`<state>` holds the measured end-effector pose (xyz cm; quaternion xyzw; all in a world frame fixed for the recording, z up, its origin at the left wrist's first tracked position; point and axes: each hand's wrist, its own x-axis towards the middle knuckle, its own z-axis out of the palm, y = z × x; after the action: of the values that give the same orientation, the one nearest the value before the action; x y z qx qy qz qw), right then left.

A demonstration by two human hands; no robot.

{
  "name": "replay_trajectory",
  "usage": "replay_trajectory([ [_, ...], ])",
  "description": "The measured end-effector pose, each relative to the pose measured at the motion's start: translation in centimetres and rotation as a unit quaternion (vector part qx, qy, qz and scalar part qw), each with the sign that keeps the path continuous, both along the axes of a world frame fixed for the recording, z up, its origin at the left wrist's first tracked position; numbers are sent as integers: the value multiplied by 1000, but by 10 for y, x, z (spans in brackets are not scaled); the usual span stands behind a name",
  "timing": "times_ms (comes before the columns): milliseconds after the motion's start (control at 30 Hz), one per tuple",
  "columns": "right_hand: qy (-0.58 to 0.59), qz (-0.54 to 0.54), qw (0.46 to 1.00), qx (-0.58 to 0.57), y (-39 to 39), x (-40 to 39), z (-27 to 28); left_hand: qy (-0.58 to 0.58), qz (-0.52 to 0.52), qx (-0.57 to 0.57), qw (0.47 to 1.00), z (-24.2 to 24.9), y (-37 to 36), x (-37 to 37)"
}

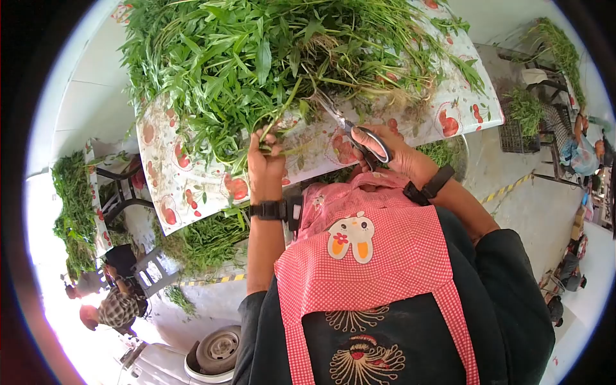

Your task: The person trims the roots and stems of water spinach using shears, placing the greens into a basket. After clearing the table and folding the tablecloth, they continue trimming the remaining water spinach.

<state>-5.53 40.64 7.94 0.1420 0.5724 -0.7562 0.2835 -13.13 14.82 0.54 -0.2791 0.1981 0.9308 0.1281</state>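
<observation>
Long green leafy plants (pixel 256 58) lie in a heap on a table (pixel 218 186) with a fruit-patterned cover. At the heap's near edge, my left hand (pixel 266 157) has its fingers closed round a green stem (pixel 289 102) that slants up to the right. My right hand (pixel 385 149) is wrapped round the black handles of a pair of scissors (pixel 346 125). The blades point up and left, toward the stems and roots, apart from my left hand. Brownish roots (pixel 321 43) show among the stems.
More greens (pixel 212 244) lie below the table's near edge. A dark crate (pixel 518 138) with greens stands at the right. People sit at other tables at the far left (pixel 119 308) and far right (pixel 581 151). A vehicle wheel (pixel 219 350) shows at the bottom.
</observation>
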Motion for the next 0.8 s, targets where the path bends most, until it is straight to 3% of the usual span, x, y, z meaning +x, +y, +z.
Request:
replay_trajectory([
  [33, 13, 0, 1000, -15, -1, 0, -2, 6, 2, -27, 1000, 5, -4, 10],
  [67, 12, -1, 1000, -18, -1, 0, -3, 48, -84, -65, 993, -2, -19, 25],
  [100, 18, 12, 999, -34, 0, 0, -5, 47, -87, -68, 993, 3, -20, 34],
  [267, 27, 71, 995, -59, 0, -7, -13, 97, -75, -17, 992, 1, -18, 54],
  [433, 56, 133, 989, 31, -4, -27, -10, 99, -79, -8, 992, 8, -20, 53],
  [633, 40, 105, 991, -70, 9, -9, 22, 76, -47, -56, 994, 15, -30, 53],
  [800, -3, 127, 992, 1, 11, -37, -2, 59, -45, -76, 994, 23, -32, 51],
])
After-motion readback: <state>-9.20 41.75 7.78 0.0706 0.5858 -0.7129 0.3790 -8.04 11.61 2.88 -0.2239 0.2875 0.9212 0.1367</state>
